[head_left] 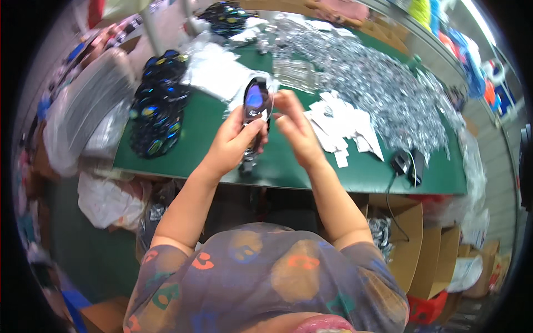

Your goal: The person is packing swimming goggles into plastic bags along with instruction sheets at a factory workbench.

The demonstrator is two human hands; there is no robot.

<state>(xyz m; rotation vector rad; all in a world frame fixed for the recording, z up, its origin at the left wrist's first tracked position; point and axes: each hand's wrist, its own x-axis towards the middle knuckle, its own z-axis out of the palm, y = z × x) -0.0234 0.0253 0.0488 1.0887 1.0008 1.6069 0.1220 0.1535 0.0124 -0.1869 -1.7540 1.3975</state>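
In front of my chest, above the table's front part, my left hand [236, 139] is closed around a pair of dark goggles [255, 99] with a shiny blue-purple lens. The goggles are held upright, the lens at the top and a dark strap-like end hanging below the hand. Something clear or pale shows behind the lens; I cannot make out what it is. Just to the right, my right hand [296, 129] is raised with its fingers bent and apart, slightly blurred. Its fingertips are close to the lens edge, and I see nothing held in them.
On the green table [214, 161], a pile of dark goggles [158, 105] lies left, white sheets [219, 69] behind. White paper slips [338, 125] and a wide heap of clear plastic pieces [372, 77] spread right. A black corded device [401, 162] sits near the front edge, above cardboard boxes [408, 238].
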